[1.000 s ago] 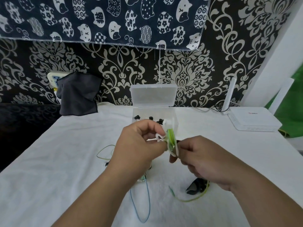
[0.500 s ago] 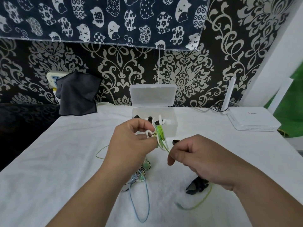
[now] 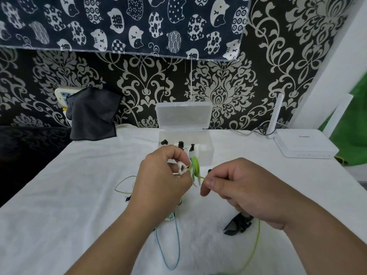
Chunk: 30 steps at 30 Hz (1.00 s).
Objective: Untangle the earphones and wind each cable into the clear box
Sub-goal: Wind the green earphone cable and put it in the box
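Green earphone cable: thin, light, limp, probably springy; part-wound coil held just in front of the clear box, pinched at its white end by the left hand, its free run pinched by the right hand; best gripped across the coil lest loops slip.

Curled left hand; curled right hand

Red logo on white router too small to read.
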Each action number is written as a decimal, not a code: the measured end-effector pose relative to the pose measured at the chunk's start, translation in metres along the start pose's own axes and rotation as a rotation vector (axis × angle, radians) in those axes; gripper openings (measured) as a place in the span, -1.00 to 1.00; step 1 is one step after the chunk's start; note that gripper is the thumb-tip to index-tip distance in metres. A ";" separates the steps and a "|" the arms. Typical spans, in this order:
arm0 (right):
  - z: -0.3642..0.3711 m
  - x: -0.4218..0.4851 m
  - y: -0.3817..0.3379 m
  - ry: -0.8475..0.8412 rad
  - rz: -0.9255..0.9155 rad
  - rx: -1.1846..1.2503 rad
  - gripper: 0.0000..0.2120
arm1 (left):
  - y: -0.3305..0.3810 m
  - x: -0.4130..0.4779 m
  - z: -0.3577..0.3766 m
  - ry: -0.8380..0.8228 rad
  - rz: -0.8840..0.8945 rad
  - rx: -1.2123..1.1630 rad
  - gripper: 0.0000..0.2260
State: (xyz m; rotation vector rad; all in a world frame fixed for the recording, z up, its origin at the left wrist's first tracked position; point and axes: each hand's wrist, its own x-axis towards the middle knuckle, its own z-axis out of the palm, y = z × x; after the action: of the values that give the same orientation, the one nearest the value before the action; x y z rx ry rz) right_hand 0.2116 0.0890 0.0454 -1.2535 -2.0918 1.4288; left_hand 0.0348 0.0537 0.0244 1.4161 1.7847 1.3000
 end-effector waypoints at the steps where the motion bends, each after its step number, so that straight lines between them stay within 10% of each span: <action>1: 0.000 0.000 0.000 0.012 -0.015 0.016 -0.76 | -0.001 0.000 0.001 0.002 0.042 0.049 -0.77; 9: -0.009 0.000 -0.004 0.220 -0.082 0.243 -0.72 | -0.007 -0.003 0.003 -0.173 0.320 0.346 -0.75; 19: -0.010 0.012 0.015 0.539 -0.022 0.205 -0.69 | 0.011 -0.009 0.001 -0.446 -0.011 -0.164 -0.75; 30: 0.013 0.011 0.018 0.030 0.151 0.030 -0.68 | 0.001 0.004 -0.006 -0.084 -0.103 -0.488 -0.71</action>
State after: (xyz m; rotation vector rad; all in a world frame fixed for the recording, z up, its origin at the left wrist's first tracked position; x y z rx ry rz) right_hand 0.2051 0.0922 0.0217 -1.4387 -1.9851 1.4883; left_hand 0.0291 0.0554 0.0279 1.0745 1.3423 1.4694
